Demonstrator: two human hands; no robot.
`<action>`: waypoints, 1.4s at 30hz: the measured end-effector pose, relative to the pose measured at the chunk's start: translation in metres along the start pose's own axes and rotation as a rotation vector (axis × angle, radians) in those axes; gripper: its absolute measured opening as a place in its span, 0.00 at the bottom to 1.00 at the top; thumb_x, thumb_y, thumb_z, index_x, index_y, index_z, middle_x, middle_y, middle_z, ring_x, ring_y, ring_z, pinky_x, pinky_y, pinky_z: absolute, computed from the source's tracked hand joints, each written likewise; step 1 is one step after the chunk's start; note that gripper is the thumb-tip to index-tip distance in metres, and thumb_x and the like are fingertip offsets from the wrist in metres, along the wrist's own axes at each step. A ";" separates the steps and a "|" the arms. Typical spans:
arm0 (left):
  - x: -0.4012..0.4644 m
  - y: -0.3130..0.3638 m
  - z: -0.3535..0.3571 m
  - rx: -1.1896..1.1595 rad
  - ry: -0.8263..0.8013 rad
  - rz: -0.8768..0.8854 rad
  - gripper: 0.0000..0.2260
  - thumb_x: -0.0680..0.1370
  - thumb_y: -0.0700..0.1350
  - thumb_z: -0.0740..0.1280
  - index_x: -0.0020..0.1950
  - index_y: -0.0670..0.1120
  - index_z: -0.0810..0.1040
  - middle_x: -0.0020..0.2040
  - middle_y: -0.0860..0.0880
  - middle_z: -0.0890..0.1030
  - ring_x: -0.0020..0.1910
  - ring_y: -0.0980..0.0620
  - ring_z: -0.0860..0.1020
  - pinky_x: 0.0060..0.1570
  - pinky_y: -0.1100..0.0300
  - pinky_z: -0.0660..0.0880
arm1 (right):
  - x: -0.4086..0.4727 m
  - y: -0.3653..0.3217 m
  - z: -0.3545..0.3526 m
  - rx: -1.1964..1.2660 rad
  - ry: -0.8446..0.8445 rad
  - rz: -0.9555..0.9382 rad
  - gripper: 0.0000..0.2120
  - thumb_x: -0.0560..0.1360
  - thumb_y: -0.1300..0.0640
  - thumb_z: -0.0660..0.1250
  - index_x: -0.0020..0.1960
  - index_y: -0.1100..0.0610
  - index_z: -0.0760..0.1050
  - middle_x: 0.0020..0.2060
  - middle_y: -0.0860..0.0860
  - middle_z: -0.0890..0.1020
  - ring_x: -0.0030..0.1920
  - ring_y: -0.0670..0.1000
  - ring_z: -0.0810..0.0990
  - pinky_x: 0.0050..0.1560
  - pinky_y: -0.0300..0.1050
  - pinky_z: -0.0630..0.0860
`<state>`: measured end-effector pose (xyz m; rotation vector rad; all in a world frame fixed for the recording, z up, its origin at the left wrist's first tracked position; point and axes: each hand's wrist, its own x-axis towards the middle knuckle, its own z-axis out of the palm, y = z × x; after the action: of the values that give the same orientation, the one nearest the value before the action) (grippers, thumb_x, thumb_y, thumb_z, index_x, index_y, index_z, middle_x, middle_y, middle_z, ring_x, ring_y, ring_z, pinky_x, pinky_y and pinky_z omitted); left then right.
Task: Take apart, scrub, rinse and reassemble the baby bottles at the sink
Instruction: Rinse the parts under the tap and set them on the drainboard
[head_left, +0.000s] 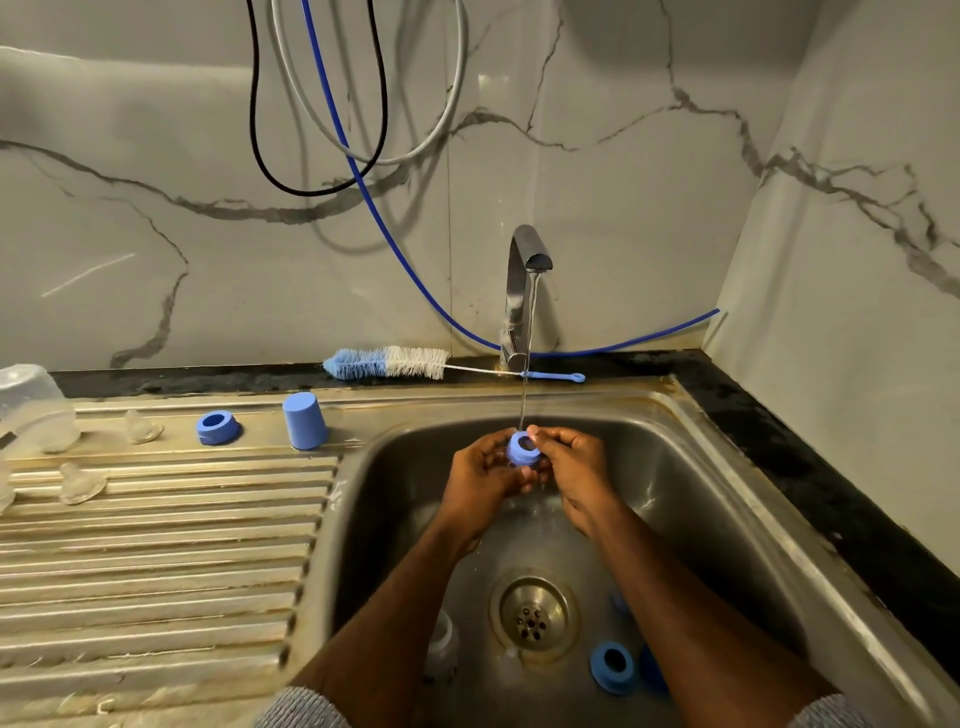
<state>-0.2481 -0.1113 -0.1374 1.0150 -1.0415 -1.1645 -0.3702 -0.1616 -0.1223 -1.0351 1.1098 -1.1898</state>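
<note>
Presently, at the steel sink (727, 499):

- Blue bottle collar ring (521, 449): held over the sink basin, directly under the thin stream from the chrome tap (524, 291). Left hand (485, 480) grips it from the left, fingers curled round its side; right hand (574, 475) pinches its rim from the right.
- Second blue collar ring (613, 666): on the sink floor, right of the drain (534, 616).
- Clear bottle (442, 642): on the sink floor left of the drain, partly hidden by the left forearm.
- Third blue ring (218, 427): on the ribbed drainboard (156, 561) left of the sink.
- Blue cap (305, 421): upside down on the drainboard, just right of that ring.
- Clear silicone teats, one (143, 427) left of the ring, one (80, 484) nearer the front.
- Clear plastic container (31, 405): far left of the drainboard, partly cut off.
- Bottle brush (395, 362), blue and white bristles: lying on the dark ledge behind the sink, handle passing the tap base.
</note>
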 end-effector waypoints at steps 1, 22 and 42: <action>0.000 -0.001 0.000 0.034 0.019 0.008 0.19 0.77 0.30 0.70 0.67 0.40 0.77 0.54 0.42 0.86 0.52 0.43 0.85 0.47 0.56 0.82 | 0.000 0.000 -0.001 0.013 -0.014 0.023 0.06 0.78 0.61 0.70 0.51 0.65 0.82 0.39 0.59 0.86 0.33 0.52 0.84 0.29 0.42 0.79; -0.001 0.000 0.005 0.408 0.020 0.205 0.19 0.78 0.37 0.72 0.69 0.44 0.78 0.59 0.49 0.85 0.58 0.55 0.83 0.62 0.54 0.79 | -0.006 -0.005 0.006 -0.060 0.054 0.113 0.14 0.74 0.48 0.74 0.43 0.56 0.73 0.40 0.56 0.83 0.37 0.53 0.78 0.37 0.46 0.75; 0.005 0.004 0.003 -0.037 0.234 -0.097 0.15 0.83 0.48 0.65 0.54 0.37 0.83 0.45 0.38 0.85 0.41 0.46 0.84 0.46 0.49 0.83 | -0.010 -0.006 0.009 -0.086 -0.266 0.057 0.08 0.82 0.55 0.64 0.57 0.54 0.81 0.42 0.57 0.84 0.33 0.49 0.79 0.34 0.43 0.77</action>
<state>-0.2497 -0.1161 -0.1327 1.1526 -0.7904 -1.1085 -0.3628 -0.1516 -0.1140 -1.1828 0.9807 -0.9350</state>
